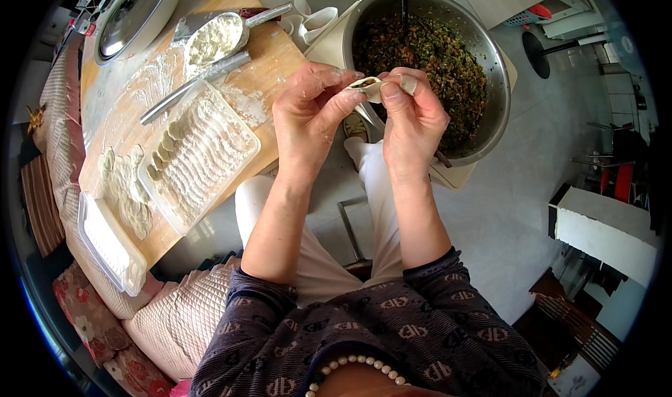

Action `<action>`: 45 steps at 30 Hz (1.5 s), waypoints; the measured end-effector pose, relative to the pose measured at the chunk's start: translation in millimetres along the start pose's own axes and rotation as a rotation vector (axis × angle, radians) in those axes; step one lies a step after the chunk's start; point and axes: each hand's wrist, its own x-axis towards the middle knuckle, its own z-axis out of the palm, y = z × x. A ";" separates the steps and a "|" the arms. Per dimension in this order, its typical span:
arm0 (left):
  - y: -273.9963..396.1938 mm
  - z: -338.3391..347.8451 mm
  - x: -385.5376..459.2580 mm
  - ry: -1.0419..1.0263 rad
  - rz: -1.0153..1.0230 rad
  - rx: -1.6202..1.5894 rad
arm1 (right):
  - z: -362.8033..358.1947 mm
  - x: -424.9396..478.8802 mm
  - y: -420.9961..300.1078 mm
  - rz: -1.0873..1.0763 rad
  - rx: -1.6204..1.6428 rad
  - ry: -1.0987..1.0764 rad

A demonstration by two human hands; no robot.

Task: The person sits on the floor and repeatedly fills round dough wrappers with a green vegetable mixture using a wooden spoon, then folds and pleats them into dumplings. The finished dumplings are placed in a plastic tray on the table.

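Between my two hands I hold a filled dumpling (370,88), its wrapper pinched at both ends and the filling showing through a gap along the top. My left hand (312,103) grips one end with thumb and fingertips. At the other end, the thumb and fingers of my right hand (412,108) press the dough; a bandage wraps one finger. Just behind my hands sits a large metal bowl (499,87) of chopped green and brown filling (441,55), a dark handle standing up in it. To the left is a floured plastic tray (210,150) with several dumplings (167,140) along one side.
The wooden board (220,3) holds a metal scoop of flour (214,39), a metal rolling pin (194,87), a cleaver (191,27) and flat dough wrappers (126,187). A lidded pan (137,19) stands far left. A plastic lid (110,244) leans at the board's near edge.
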 end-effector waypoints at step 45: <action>-7.6 -5.2 0.4 -0.012 -0.502 -0.522 | -1.5 3.1 10.4 -0.056 -0.242 -0.326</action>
